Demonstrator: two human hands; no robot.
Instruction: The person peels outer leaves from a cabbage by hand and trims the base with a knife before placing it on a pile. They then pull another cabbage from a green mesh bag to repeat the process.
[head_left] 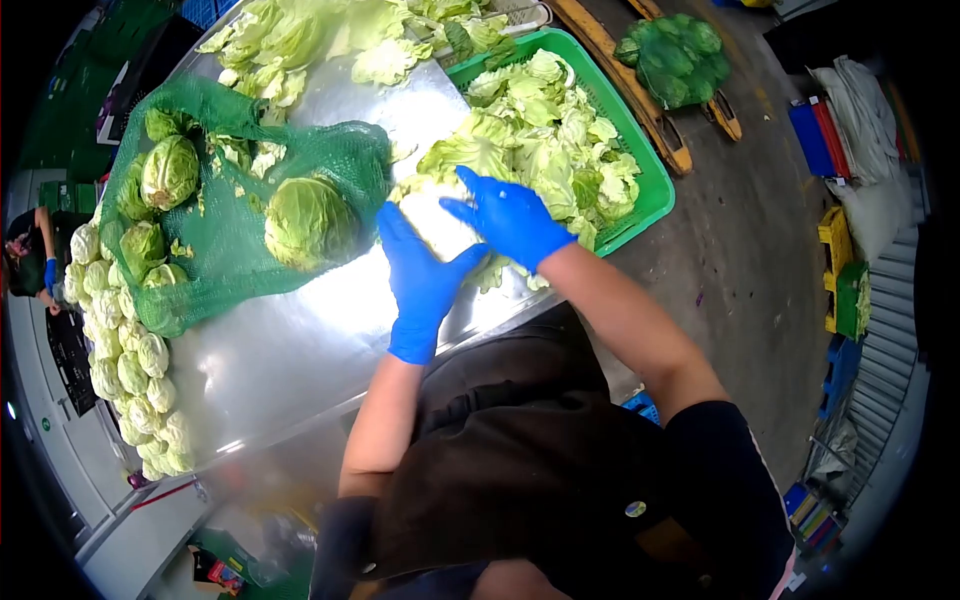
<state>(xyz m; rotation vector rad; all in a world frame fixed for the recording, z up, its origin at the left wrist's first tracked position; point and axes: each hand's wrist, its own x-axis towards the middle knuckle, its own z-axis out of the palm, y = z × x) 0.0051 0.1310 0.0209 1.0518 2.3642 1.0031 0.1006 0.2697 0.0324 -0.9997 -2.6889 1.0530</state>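
A pale cabbage (437,222), washed out by glare, lies between my two blue-gloved hands at the table's edge. My left hand (420,275) cups its near side, thumb apart from the fingers. My right hand (515,220) grips its right side with bent fingers. Just beyond, a green crate (655,190) holds loose outer cabbage leaves (545,125). To the left, a green mesh bag (235,265) is spread on the metal table (250,365), with a whole green cabbage (308,222) and several others in and around it.
Trimmed cabbages (130,370) are stacked along the table's left edge. More leaves (300,35) lie at the far end. On the floor to the right are a wooden pallet (610,70) and a full net of green vegetables (675,60). Another person (35,250) stands far left.
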